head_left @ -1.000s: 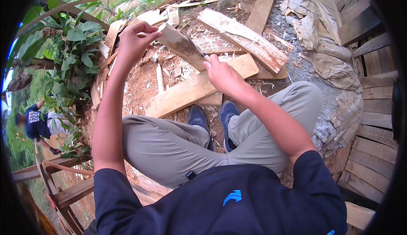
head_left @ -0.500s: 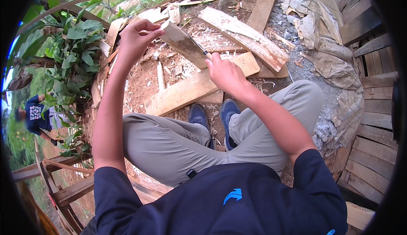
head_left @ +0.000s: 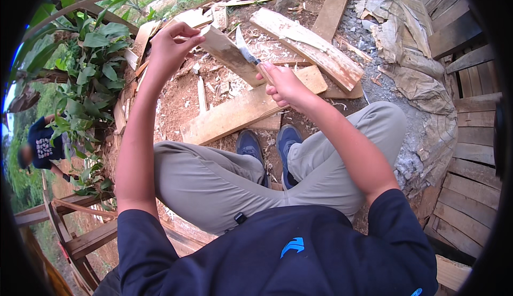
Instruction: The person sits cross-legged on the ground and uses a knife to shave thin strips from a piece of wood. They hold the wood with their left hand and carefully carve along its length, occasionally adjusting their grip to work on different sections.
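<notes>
My right hand (head_left: 284, 86) is closed round the light handle of a knife (head_left: 245, 47). Its curved blade points up and away from me, just right of a wooden board (head_left: 230, 55). That board stands tilted, its lower end by a flat plank (head_left: 230, 115) in front of my shoes. At the board's upper end my left hand (head_left: 173, 47) has its fingers and thumb pinched on the corner; the fingertips are partly hidden.
A whitish plank (head_left: 307, 47) and a brown plank (head_left: 332, 10) lie beyond, among wood shavings. On the right are crumpled sacks (head_left: 411, 55) and a slatted wooden wall (head_left: 470, 189). Leafy plants (head_left: 91, 93) grow at left, with another person (head_left: 43, 141) behind them.
The knife has swung so that its blade shows broadside and stands off the board's edge. My right hand has turned and shifted slightly toward me. My left hand has hardly moved.
</notes>
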The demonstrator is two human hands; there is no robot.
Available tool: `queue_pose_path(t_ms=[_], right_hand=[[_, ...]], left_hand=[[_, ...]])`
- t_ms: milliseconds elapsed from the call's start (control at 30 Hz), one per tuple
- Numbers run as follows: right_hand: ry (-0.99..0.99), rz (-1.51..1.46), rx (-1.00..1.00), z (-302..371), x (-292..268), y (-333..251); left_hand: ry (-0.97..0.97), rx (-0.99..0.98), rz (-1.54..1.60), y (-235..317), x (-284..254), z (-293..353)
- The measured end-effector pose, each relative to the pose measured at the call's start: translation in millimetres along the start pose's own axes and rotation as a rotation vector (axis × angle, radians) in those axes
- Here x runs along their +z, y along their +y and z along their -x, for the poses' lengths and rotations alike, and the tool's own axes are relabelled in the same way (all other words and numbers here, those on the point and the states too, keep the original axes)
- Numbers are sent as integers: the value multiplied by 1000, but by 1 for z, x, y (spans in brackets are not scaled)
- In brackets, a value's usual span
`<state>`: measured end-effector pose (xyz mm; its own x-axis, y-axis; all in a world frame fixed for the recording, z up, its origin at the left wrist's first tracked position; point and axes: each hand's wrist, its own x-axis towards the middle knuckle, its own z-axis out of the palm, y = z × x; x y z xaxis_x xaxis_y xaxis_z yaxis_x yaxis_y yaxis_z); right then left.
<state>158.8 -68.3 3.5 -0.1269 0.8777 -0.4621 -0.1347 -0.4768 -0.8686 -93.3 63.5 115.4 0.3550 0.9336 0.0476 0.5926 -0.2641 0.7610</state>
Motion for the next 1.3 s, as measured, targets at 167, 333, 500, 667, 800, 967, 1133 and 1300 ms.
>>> queue_pose_path(t_ms=[167, 333, 500, 667, 800, 967, 1133, 1300], right_hand=[[173, 299, -201, 5, 2, -21], [471, 303, -593, 22, 25, -27], [385, 970, -370, 27, 30, -10], [426, 984, -444, 25, 33, -22], [487, 651, -637, 42, 38, -45], [351, 1049, -347, 21, 27, -5], [412, 801, -577, 24, 31, -20], [559, 422, -785, 39, 41, -35]], left_hand=[[-27, -31, -7, 0, -5, 2], [-24, -43, -16, 5, -3, 3], [-38, -32, -45, 12, -2, 3], [-26, -39, -15, 5, -5, 5], [20, 7, 12, 1, -5, 7], [-27, -42, -48, 10, -2, 4], [8, 4, 9, -1, -3, 6], [14, -8, -9, 5, -2, 7]])
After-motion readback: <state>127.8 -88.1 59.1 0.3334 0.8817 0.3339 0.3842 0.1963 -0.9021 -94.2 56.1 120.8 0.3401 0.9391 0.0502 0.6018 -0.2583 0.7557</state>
